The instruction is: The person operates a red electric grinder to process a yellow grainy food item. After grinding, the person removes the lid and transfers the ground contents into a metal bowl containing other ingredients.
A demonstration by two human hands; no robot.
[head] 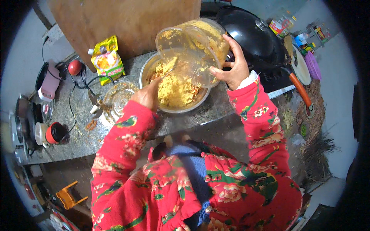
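Note:
In my right hand (235, 63) a clear plastic blender jar (214, 37) is held tilted over a metal bowl (144, 80), its insides coated with yellow crumbly food. A heap of the same yellow food (173, 91) lies in the bowl on top of something reddish. My left hand (147, 95) grips the handle of a small utensil, seemingly a spoon, whose tip is at the jar's mouth with yellow food on it. To the left of the bowl a clear round lid (120, 98), smeared with food, rests on the counter beside a blade piece (95, 101).
A yellow-green spouted pouch (108, 62) stands left of the bowl, near a black cable and a red ball-like object (75, 67). At the right are a black lidded wok (251, 34) and an orange-handled tool (300, 89). The counter's front edge (214, 121) runs before me.

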